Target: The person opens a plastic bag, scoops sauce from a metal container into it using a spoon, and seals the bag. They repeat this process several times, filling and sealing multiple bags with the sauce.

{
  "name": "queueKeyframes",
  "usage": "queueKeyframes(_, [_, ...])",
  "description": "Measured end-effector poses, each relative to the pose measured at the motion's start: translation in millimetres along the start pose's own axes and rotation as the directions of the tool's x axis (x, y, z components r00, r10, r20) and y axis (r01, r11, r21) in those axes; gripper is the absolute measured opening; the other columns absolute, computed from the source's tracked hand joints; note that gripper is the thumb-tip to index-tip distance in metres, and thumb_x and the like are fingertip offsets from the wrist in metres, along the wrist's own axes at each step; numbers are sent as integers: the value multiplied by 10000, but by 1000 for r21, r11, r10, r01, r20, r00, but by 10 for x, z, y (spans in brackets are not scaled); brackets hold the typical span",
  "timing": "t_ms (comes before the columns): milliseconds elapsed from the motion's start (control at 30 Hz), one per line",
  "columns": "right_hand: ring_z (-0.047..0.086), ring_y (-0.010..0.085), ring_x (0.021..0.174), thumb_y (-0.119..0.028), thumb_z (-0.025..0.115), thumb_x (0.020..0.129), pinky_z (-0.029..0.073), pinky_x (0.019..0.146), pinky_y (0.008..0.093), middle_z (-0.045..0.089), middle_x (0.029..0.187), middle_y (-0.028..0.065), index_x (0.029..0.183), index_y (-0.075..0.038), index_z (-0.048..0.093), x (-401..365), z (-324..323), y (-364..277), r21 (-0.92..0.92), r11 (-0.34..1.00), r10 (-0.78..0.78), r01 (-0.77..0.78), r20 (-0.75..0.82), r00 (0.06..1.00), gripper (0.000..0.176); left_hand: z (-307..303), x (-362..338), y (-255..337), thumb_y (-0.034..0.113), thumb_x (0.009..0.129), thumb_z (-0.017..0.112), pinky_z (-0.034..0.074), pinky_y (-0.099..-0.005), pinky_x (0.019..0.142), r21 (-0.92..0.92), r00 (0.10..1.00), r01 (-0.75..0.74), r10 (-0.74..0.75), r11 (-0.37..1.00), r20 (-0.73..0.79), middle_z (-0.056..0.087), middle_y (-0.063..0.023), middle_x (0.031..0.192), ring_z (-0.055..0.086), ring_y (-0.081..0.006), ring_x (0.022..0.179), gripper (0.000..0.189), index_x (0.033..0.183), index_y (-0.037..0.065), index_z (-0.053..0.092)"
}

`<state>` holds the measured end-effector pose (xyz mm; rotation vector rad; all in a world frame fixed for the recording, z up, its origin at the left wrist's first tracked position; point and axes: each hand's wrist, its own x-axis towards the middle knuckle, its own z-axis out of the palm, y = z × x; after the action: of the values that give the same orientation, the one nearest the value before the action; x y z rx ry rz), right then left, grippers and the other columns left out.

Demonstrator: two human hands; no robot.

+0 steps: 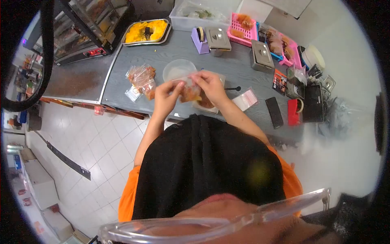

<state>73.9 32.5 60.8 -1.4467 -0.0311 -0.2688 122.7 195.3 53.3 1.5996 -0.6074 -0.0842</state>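
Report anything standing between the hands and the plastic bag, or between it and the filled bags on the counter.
Nothing visible separates the left hand or right hand from the plastic bag; both hold it. Toward the filled bags, only the left hand intervenes.

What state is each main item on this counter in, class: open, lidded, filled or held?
Bag in both hands: held by its upper part, food inside
Yellow-food tray: uncovered, filled
Left steel container: lidded
Right steel container: lidded
Bags left of the hands: filled, piled
Back clear tub: contents visible, lid unclear
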Motion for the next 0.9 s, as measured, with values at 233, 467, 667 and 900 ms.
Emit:
queueKeyframes(233, [513,58,676,-112,559,857,401,600,200,612,739,10,865,-6,661,-78,12,-27,178,982,75,-66,-43,996,148,-7,-57,132,101,877,532,445,-241,623,-159,1000,0,-3,987,-20,608,-44,680,566,-108,664,185,803,-47,615])
queueKeyframes(467, [561,109,793,-40,622,804,437,734,244,614,839,48,850,1,645,-127,165,-70,240,970,20,-43,96,995,67,-46,-138,235,41,842,505,437,-242,586,-61,992,-92,97,994,84,604,-64,639,561,-109,604,150,763,-46,597])
queueKeyframes(667, [576,84,783,-47,656,797,444,735,220,640,808,26,837,-7,662,-224,173,-4,289,956,14,-56,145,989,57,-48,-221,286,46,832,508,436,-251,551,76,973,-219,213,973,88,607,-69,621,561,-120,566,169,736,-48,611])
queueKeyframes(900, [560,104,738,-18,635,798,447,666,223,599,808,42,811,28,627,-496,-105,99,195,973,130,-121,-35,991,48,-161,-349,-93,57,822,501,440,-250,587,-158,999,20,-28,987,-46,605,-85,623,570,-141,572,178,722,-48,604])
